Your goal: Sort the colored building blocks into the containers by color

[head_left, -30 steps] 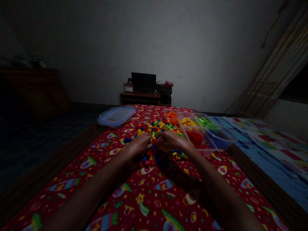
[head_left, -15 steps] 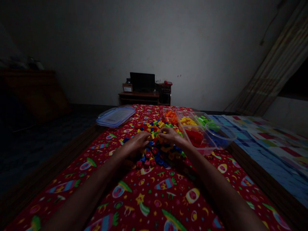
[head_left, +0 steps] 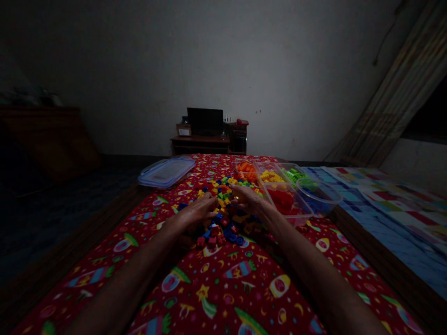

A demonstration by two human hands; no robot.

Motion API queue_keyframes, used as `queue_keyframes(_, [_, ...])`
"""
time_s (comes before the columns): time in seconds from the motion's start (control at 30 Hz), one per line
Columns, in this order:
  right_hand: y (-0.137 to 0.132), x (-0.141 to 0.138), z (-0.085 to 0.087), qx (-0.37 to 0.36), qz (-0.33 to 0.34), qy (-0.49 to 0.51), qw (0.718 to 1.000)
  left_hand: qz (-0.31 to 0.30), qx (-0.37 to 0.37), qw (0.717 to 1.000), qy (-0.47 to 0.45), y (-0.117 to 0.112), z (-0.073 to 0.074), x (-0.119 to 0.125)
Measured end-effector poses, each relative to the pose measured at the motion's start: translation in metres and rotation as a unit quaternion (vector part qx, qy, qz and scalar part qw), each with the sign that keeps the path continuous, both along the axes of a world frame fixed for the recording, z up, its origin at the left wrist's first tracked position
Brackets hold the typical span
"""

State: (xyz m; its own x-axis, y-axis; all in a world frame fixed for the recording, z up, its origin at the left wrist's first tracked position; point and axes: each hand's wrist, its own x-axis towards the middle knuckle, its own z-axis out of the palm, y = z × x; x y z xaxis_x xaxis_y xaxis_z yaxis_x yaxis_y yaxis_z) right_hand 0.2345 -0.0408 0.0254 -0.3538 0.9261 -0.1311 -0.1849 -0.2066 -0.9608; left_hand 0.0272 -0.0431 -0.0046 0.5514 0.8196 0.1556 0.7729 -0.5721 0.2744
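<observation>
A loose pile of small plastic building blocks in red, blue, yellow and green lies on the table between and beyond my hands. My left hand hovers at the pile's left side with its fingers curled together; what they hold, if anything, is hidden. Facing it across a small gap, my right hand is over the right part of the pile. Its fingers are bent, and a bit of a yellow block shows at their tips. Dim light blurs the small pieces.
Right of the pile, clear containers hold sorted blocks: orange blocks, yellow blocks, green blocks, red blocks. A round tub holds blue ones. A clear lid lies at the far left of the red patterned cloth.
My hands have drawn slightly apart; the left has moved a little down and the right a little to the right. The camera view has tilted slightly.
</observation>
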Motion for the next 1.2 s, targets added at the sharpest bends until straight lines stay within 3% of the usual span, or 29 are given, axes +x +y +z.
queue_keyframes(0.37, [-0.002,-0.004,-0.005,0.026,0.03,-0.028,0.999,-0.036,0.028,0.999,0.026,-0.005,0.002,0.006])
queue_keyframes(0.53, [-0.001,-0.005,-0.006,0.047,0.027,-0.044,0.998,-0.092,-0.015,0.995,0.022,0.003,-0.004,0.007])
queue_keyframes(0.7, [-0.002,-0.005,-0.008,0.095,0.015,-0.118,0.988,-0.06,-0.023,0.998,0.025,-0.003,0.0,0.01])
queue_keyframes(0.77, [-0.003,-0.005,-0.009,0.151,0.012,-0.19,0.97,-0.043,-0.032,0.998,0.031,-0.007,0.002,0.012])
queue_keyframes(0.9, [-0.003,-0.008,-0.007,0.287,-0.005,-0.373,0.882,-0.019,-0.028,0.998,0.05,-0.007,0.004,0.009])
queue_keyframes(0.97, [-0.002,-0.009,-0.007,0.318,-0.013,-0.403,0.858,-0.009,-0.002,0.999,0.042,-0.003,0.005,0.006])
queue_keyframes(1.07, [-0.004,-0.01,-0.006,0.297,-0.006,-0.365,0.883,0.019,0.036,0.999,0.001,0.002,0.011,0.004])
queue_keyframes(1.2, [-0.011,-0.011,-0.002,0.147,0.034,-0.22,0.964,0.063,0.05,0.993,-0.089,0.004,0.02,0.011])
